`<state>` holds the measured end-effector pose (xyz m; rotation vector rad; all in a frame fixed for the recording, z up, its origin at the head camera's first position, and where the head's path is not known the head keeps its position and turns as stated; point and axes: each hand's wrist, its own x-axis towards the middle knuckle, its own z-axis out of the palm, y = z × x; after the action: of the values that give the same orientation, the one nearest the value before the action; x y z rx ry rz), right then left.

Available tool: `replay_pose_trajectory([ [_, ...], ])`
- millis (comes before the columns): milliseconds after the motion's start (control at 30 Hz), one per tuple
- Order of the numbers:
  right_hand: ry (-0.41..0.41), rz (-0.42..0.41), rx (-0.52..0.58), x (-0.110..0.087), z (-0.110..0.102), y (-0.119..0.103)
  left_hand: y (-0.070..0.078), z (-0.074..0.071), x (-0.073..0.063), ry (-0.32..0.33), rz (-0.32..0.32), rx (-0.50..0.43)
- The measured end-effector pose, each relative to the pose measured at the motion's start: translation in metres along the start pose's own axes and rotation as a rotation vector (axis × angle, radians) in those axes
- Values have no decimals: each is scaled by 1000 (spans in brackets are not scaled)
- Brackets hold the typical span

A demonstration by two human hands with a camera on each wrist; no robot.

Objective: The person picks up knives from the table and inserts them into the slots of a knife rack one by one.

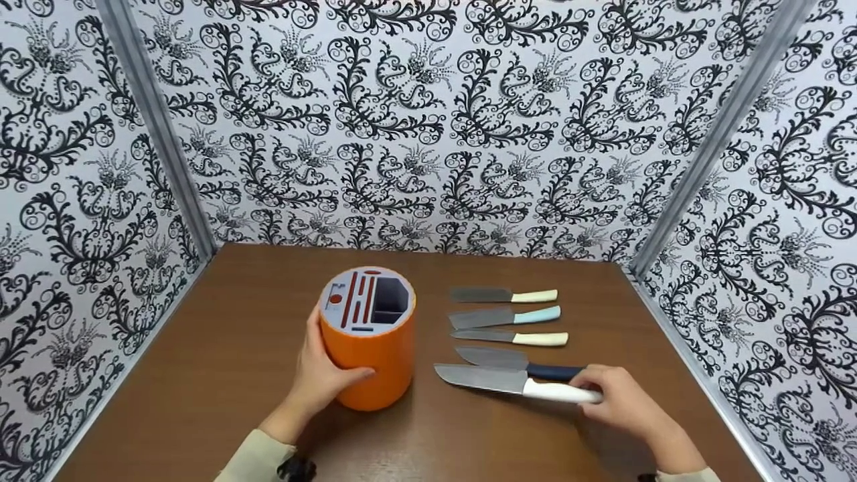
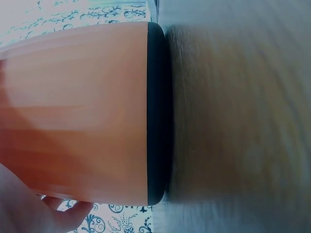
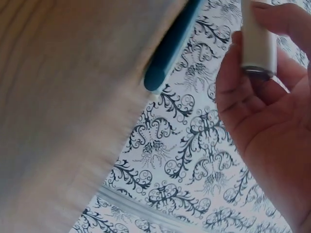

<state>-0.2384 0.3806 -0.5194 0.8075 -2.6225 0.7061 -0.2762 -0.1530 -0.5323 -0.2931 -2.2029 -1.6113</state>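
An orange cylindrical knife block [image 1: 372,368] stands upright on the brown table, its pale slotted top showing red and dark openings. My left hand [image 1: 323,368] grips its left side, thumb across the front and fingers round the back. In the left wrist view the block's black base [image 2: 159,116] meets the table. With my right hand [image 1: 619,402] I hold the end of a white-handled knife [image 1: 559,391], its broad blade pointing left. Just behind it lies a dark-blue-handled knife [image 1: 554,371]. In the right wrist view the white handle [image 3: 259,46] sits between thumb and fingers.
Behind those two, several knives lie in a row with blades to the left: a cream-handled knife [image 1: 541,339], a light-blue-handled knife [image 1: 537,314] and another cream-handled knife [image 1: 534,296]. Patterned wall panels [image 1: 428,134] enclose the table [image 1: 254,321] at the back and sides.
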Motion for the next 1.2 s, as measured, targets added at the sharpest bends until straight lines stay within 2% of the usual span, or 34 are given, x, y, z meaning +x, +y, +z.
replay_pose_trajectory([
  [167,150,-62,149,-3,-8,-9,-1,0,0,-4,-10,-6],
  [233,198,-50,233,-2,-11,-15,-2,-1,0,-2,-13,-10],
  [300,243,1,316,0,-17,-23,-3,-1,0,2,-13,-9],
  [400,305,124,457,6,-27,-38,-3,-1,0,3,-12,1],
  [533,382,206,601,19,-38,-56,-3,-1,-1,1,0,-1],
  [567,399,201,623,24,-40,-60,-3,-2,-1,1,1,-7],
  [700,444,64,758,44,-41,-72,-3,-2,-1,7,21,-9],
  [800,446,-57,880,58,-38,-75,-3,0,-1,8,34,-10],
  [833,447,-71,902,62,-37,-77,-3,0,-1,7,34,-10],
  [1000,457,-85,954,85,-32,-88,-3,1,-1,-3,33,-6],
  [1200,472,-27,979,107,-26,-111,-5,0,0,-9,34,-20],
])
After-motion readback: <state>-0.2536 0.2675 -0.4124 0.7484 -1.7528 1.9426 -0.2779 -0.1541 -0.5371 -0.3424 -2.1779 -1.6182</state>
